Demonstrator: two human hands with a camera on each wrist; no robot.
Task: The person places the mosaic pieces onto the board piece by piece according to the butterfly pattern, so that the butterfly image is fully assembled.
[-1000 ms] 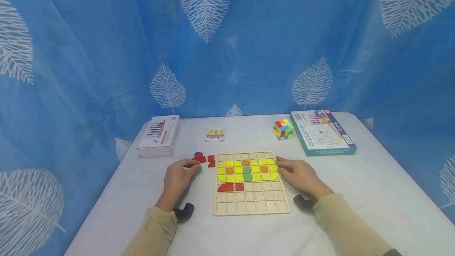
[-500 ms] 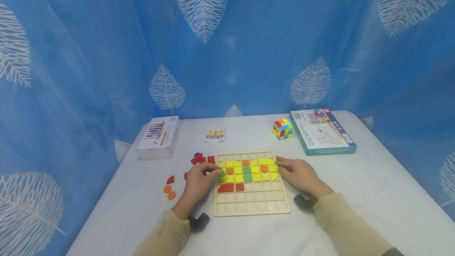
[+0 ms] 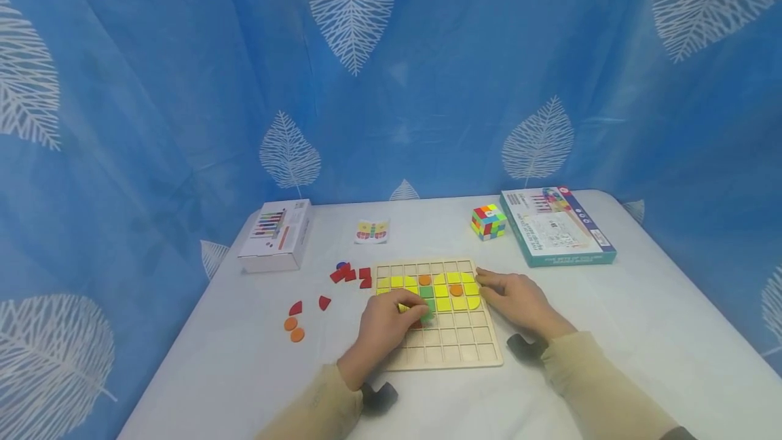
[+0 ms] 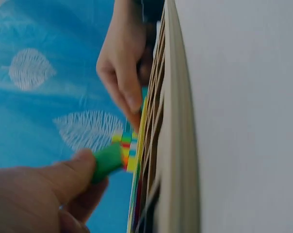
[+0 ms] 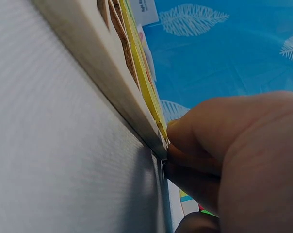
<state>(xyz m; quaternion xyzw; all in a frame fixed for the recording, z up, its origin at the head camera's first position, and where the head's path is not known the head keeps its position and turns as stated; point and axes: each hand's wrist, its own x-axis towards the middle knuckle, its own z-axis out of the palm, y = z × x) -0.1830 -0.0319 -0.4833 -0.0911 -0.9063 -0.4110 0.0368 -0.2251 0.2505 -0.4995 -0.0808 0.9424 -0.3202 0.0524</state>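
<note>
My left hand [image 3: 389, 321] pinches a green tile [image 4: 107, 161] between thumb and fingertips, close over the left-middle part of the wooden grid board [image 3: 464, 352]. In the head view this hand covers part of the yellow and red tiles. Yellow tiles [image 3: 442, 303], orange discs [image 3: 455, 290] and a green square [image 3: 426, 292] sit in the board's cells. At the upper right edge, my right hand [image 3: 519, 301] touches the board with its thumb and fingertips; its fingers are fairly straight in the head view.
Red pieces [image 3: 338, 276] and a blue piece [image 3: 341, 265] lie left of the board, with two orange discs [image 3: 296, 335] nearer me. Behind are a small pattern card [image 3: 371, 231], a puzzle cube [image 3: 488, 223], a white box [image 3: 275, 240] and a teal-edged box [image 3: 556, 229].
My left hand has moved right from beside the loose red pieces to over the board, carrying the green tile. The right hand has stayed at the board's edge.
</note>
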